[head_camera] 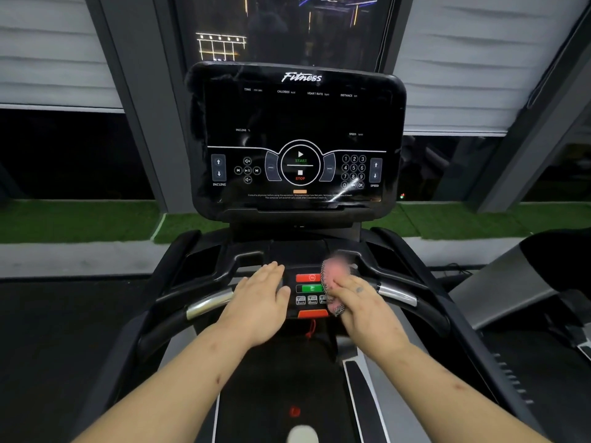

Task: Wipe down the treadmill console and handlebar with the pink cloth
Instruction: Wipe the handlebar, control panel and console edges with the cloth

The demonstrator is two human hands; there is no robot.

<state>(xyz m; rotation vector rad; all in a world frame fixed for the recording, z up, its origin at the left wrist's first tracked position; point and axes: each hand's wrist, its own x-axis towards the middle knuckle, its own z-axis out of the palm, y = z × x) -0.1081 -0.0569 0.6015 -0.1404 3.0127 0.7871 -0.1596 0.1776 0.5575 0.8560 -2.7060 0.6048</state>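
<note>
The black treadmill console [297, 123] stands upright ahead, its screen dark with printed START and STOP buttons. Below it lies a small control panel [310, 287] with red and green buttons, set in the middle of the black handlebar [204, 303], which has silver grip sections. My left hand [260, 298] rests flat and open on the handlebar just left of the panel. My right hand [361, 302] grips the pink cloth [335, 276], blurred by motion, against the panel's right side. The cloth hides part of the buttons.
A red safety cord [311, 327] hangs below the panel over the dark running belt [287, 394]. Another machine [524, 282] stands close on the right. Green turf [80, 222] and window frames with blinds lie beyond the console.
</note>
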